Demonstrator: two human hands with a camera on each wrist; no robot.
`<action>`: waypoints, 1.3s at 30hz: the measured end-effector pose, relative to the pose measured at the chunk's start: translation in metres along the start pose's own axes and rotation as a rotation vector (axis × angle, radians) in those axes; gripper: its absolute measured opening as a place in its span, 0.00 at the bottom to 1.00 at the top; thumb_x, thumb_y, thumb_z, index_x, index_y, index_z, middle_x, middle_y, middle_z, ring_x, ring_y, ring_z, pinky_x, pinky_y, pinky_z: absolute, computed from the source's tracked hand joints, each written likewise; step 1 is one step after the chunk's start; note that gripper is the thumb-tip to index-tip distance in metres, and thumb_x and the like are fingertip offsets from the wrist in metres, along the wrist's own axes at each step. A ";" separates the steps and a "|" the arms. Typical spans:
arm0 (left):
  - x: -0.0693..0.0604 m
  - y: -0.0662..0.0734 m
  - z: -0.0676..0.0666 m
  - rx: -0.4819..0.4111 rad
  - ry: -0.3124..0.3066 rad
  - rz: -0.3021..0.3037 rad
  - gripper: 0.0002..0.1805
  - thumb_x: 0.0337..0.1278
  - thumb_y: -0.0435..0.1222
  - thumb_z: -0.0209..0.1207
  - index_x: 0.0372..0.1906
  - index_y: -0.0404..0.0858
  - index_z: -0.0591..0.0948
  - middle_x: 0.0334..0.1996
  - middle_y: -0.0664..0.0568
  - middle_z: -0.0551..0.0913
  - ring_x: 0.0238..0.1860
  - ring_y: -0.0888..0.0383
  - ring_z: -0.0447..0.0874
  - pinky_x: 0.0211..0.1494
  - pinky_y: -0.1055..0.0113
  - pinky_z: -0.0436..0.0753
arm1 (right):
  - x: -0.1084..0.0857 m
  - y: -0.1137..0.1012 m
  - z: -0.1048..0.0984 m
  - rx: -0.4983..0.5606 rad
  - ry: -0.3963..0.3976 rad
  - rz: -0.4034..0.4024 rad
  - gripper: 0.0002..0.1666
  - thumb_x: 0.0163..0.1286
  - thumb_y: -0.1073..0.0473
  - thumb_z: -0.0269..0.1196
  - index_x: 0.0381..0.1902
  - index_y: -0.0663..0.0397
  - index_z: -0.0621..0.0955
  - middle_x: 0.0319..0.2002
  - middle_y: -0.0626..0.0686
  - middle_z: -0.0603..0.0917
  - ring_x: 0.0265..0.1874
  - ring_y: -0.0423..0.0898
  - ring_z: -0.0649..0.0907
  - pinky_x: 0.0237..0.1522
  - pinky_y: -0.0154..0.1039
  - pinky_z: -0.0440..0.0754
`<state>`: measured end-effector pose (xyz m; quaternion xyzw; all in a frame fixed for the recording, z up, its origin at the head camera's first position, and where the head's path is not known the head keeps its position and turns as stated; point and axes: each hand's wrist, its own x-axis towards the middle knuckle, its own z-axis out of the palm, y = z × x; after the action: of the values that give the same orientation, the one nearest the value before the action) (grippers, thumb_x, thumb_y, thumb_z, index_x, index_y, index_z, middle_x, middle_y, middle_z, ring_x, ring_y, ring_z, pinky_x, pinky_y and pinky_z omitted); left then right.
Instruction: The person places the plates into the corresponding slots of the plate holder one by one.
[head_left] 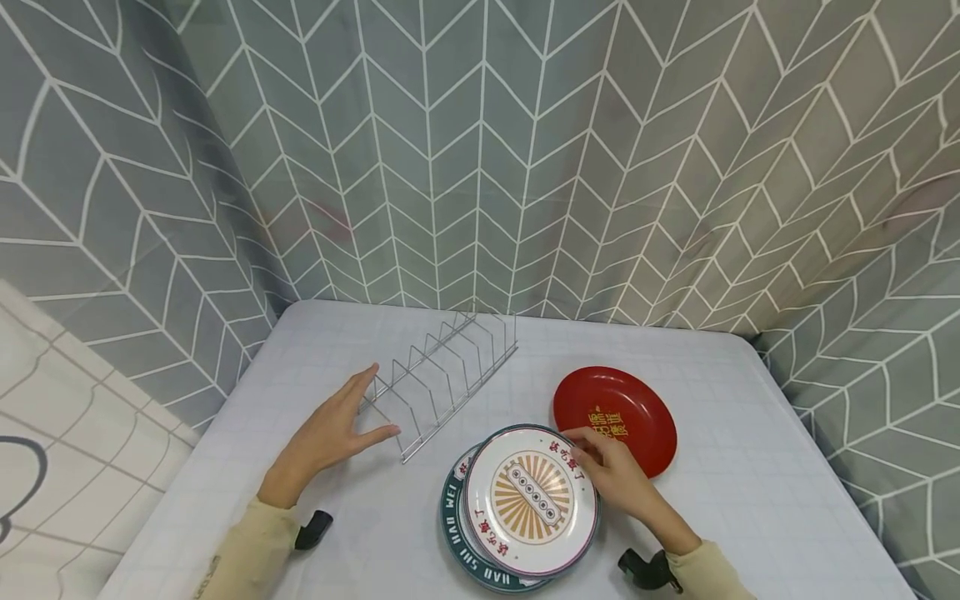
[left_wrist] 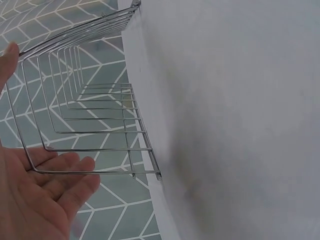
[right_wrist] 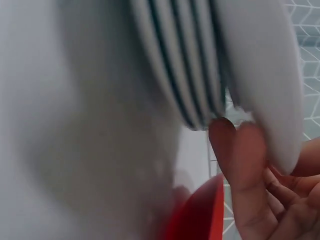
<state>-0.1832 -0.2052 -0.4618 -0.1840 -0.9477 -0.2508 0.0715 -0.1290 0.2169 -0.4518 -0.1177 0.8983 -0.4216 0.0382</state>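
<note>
A wire rack (head_left: 438, 375) stands on the table; my left hand (head_left: 327, 435) is at its near-left end, thumb and fingers spread around the end frame. In the left wrist view the fingers of that hand (left_wrist: 50, 190) lie by the end wire (left_wrist: 95, 172). A white plate (head_left: 531, 502) with an orange ray pattern tops a stack of green-rimmed plates (head_left: 455, 529). At its upper right edge, my right hand (head_left: 611, 471) pinches the white plate. The right wrist view shows this plate (right_wrist: 265, 75) tilted up from the stack (right_wrist: 185, 65), between thumb and fingers (right_wrist: 247, 155).
A red plate (head_left: 645, 421) with yellow characters lies right of the stack, close behind my right hand. The white-covered table (head_left: 375, 333) ends at a patterned grey curtain (head_left: 457, 167) at the back. Dark devices are strapped at both wrists.
</note>
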 end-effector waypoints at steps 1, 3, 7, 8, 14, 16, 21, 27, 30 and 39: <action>0.000 0.000 0.000 0.001 0.000 0.003 0.59 0.47 0.65 0.65 0.77 0.36 0.54 0.74 0.38 0.61 0.72 0.38 0.63 0.69 0.42 0.69 | 0.000 -0.001 -0.002 0.015 -0.006 0.004 0.17 0.69 0.67 0.60 0.56 0.57 0.79 0.42 0.55 0.86 0.37 0.45 0.83 0.38 0.28 0.84; 0.002 0.000 -0.001 0.006 0.000 0.014 0.59 0.48 0.65 0.65 0.76 0.35 0.55 0.73 0.38 0.62 0.71 0.38 0.65 0.69 0.42 0.70 | 0.000 -0.002 -0.007 0.052 -0.028 0.014 0.18 0.70 0.66 0.59 0.57 0.59 0.78 0.44 0.57 0.86 0.38 0.46 0.84 0.39 0.28 0.85; 0.004 -0.001 -0.002 0.018 0.013 0.043 0.58 0.47 0.63 0.66 0.75 0.33 0.57 0.71 0.37 0.65 0.69 0.38 0.68 0.67 0.42 0.72 | 0.000 -0.006 -0.020 0.154 -0.111 0.051 0.21 0.72 0.63 0.58 0.61 0.62 0.75 0.42 0.59 0.85 0.35 0.46 0.83 0.34 0.30 0.85; 0.004 -0.002 -0.002 0.019 0.016 0.049 0.58 0.46 0.63 0.67 0.75 0.33 0.58 0.71 0.37 0.66 0.69 0.38 0.68 0.67 0.42 0.72 | 0.000 -0.007 -0.023 0.183 -0.137 0.063 0.23 0.72 0.62 0.58 0.63 0.63 0.74 0.43 0.59 0.85 0.35 0.46 0.82 0.33 0.31 0.85; 0.005 -0.003 -0.001 0.023 0.020 0.055 0.59 0.45 0.63 0.67 0.74 0.31 0.58 0.70 0.37 0.67 0.69 0.39 0.69 0.67 0.43 0.72 | 0.000 -0.016 -0.040 0.274 -0.197 0.109 0.30 0.71 0.61 0.60 0.67 0.68 0.69 0.45 0.63 0.84 0.37 0.48 0.81 0.31 0.34 0.85; 0.005 -0.003 -0.001 0.023 0.019 0.050 0.59 0.45 0.63 0.67 0.74 0.31 0.58 0.71 0.37 0.66 0.69 0.39 0.68 0.68 0.43 0.72 | 0.000 -0.019 -0.045 0.275 -0.181 0.110 0.30 0.71 0.60 0.61 0.67 0.67 0.69 0.46 0.64 0.83 0.37 0.47 0.82 0.30 0.36 0.87; 0.004 -0.001 -0.002 0.023 0.011 0.035 0.60 0.45 0.63 0.67 0.75 0.31 0.56 0.71 0.36 0.65 0.70 0.39 0.67 0.68 0.43 0.71 | 0.003 -0.030 -0.056 0.255 -0.117 0.053 0.29 0.71 0.60 0.61 0.67 0.61 0.71 0.49 0.66 0.81 0.36 0.45 0.84 0.28 0.42 0.88; 0.004 0.000 -0.003 0.018 -0.007 0.018 0.61 0.46 0.64 0.66 0.76 0.31 0.54 0.72 0.35 0.64 0.70 0.38 0.66 0.69 0.43 0.70 | 0.014 -0.052 -0.064 0.197 -0.018 -0.020 0.28 0.70 0.61 0.62 0.66 0.60 0.73 0.46 0.65 0.83 0.31 0.42 0.84 0.26 0.40 0.88; 0.003 0.002 -0.002 0.005 -0.023 -0.001 0.62 0.46 0.65 0.65 0.76 0.31 0.52 0.71 0.34 0.64 0.70 0.37 0.66 0.68 0.41 0.70 | 0.021 -0.065 -0.066 0.150 0.053 -0.043 0.27 0.71 0.62 0.61 0.66 0.59 0.74 0.44 0.63 0.83 0.30 0.41 0.82 0.25 0.38 0.86; 0.001 0.005 -0.002 0.016 0.003 -0.005 0.62 0.46 0.64 0.66 0.76 0.31 0.52 0.70 0.34 0.66 0.68 0.37 0.68 0.67 0.40 0.71 | 0.044 -0.102 -0.061 0.134 0.165 -0.053 0.27 0.71 0.62 0.61 0.67 0.52 0.74 0.40 0.62 0.82 0.30 0.48 0.80 0.26 0.33 0.85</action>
<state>-0.1824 -0.2018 -0.4576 -0.1805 -0.9500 -0.2438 0.0738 -0.1639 0.1892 -0.3329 -0.1037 0.8648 -0.4897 -0.0393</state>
